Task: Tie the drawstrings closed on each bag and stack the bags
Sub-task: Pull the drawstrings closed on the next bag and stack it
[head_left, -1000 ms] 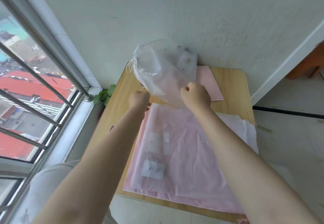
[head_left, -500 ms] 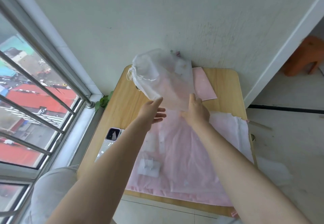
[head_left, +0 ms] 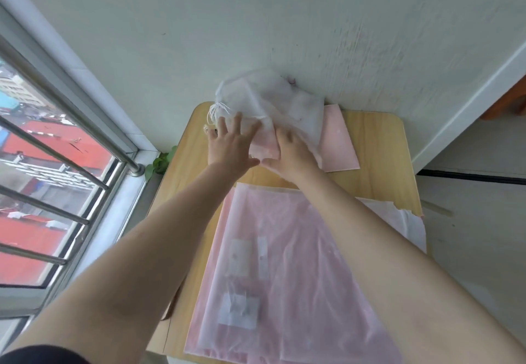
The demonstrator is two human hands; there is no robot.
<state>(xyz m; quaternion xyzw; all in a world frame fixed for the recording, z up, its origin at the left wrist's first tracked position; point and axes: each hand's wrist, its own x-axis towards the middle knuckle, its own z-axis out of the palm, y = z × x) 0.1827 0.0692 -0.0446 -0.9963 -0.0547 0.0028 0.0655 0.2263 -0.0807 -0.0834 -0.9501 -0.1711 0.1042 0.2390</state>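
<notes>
A second ago the tied white mesh bag (head_left: 273,107) hung in the air, pinched in both fists; now it has been set down at the table's (head_left: 378,147) twelve o'clock end, against the wall (head_left: 256,22), over a pink sheet (head_left: 338,141). The left hand (head_left: 232,143) lies flat on the bag's gathered neck with its fingers (head_left: 227,124) spread apart, and the right hand (head_left: 293,150) presses the bag's near edge with fingers straight and close together; neither grips anything. The drawstrings (head_left: 216,110) bunch in a white tangle at the bag's ten o'clock corner, which suggests this bag is closed and is now being flattened onto the stack. At six o'clock the untied bags (head_left: 284,264) lie as a broad pink and white pile covering most of the table, so the next one is likely to come from there. Window bars (head_left: 57,147) run at nine o'clock, a small green plant (head_left: 162,161) sits by the sill, and a dark object (head_left: 168,306) peeks from under the left forearm. The puffy bag may slide off its perch once released.
</notes>
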